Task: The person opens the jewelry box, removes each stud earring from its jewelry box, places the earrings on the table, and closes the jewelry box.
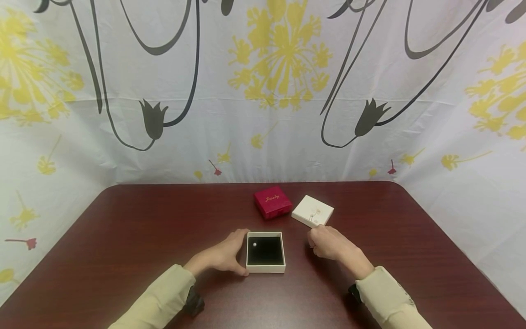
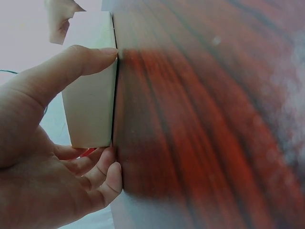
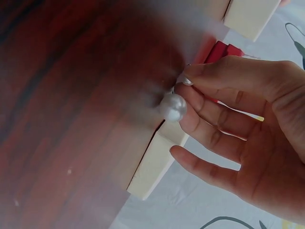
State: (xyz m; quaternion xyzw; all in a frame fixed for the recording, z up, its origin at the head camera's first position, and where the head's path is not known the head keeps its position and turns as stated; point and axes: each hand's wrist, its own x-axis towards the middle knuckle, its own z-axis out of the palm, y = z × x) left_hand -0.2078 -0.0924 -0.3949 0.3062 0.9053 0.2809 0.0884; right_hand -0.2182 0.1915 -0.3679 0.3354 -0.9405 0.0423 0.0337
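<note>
A cream jewelry box (image 1: 265, 269) with a black pad inside lies on the table, and a small pearl (image 1: 255, 244) shows at the pad's left. My left hand (image 1: 226, 252) holds the box by its left side, thumb at the near corner and fingers at the far one. In the left wrist view the thumb lies along the box wall (image 2: 90, 109). To the right of the box, my right hand (image 1: 328, 242) pinches a pearl earring (image 3: 173, 108) between thumb and fingertips. A larger pearl hangs below a smaller one there.
A red jewelry box (image 1: 273, 202) sits behind the cream box. Beside it, just beyond my right hand, lies a white lid (image 1: 310, 210) with a printed flower design. A patterned curtain (image 1: 263, 137) hangs behind the dark wooden table (image 1: 144, 219).
</note>
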